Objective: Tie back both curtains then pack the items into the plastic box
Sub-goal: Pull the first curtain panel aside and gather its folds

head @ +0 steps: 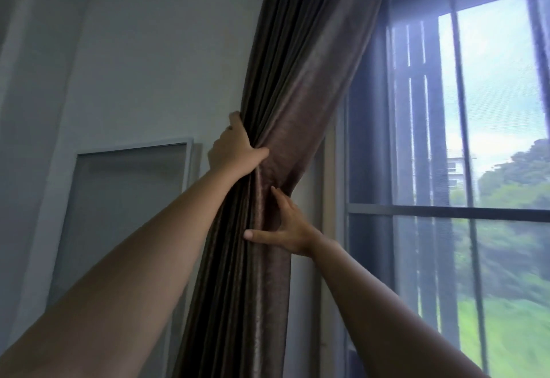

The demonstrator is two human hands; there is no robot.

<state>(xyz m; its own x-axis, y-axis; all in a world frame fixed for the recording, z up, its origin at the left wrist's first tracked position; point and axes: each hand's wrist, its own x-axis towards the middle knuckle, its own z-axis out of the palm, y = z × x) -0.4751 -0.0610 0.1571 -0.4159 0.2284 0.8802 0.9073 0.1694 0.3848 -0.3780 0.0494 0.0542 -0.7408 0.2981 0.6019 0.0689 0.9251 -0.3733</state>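
1. Head view: the curtain [285,127] hangs just left of the window [491,109], gathered into one thick column. Its long axis runs bottom to top and leans right toward the rail.
2. The left hand [235,151] clasps the bunched folds at the pinched waist. Just below, the right hand [285,228] lies spread, its straight fingers pressing the cloth.
3. The fabric looks soft, heavy and slick, so folds may slip; encircling the whole bundle at that waist seems best.

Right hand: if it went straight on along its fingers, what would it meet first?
The curtain: the right hand lies flat on its gathered folds, fingers pointing up. Next in that line is probably the left hand gripping the curtain; depth is unclear.
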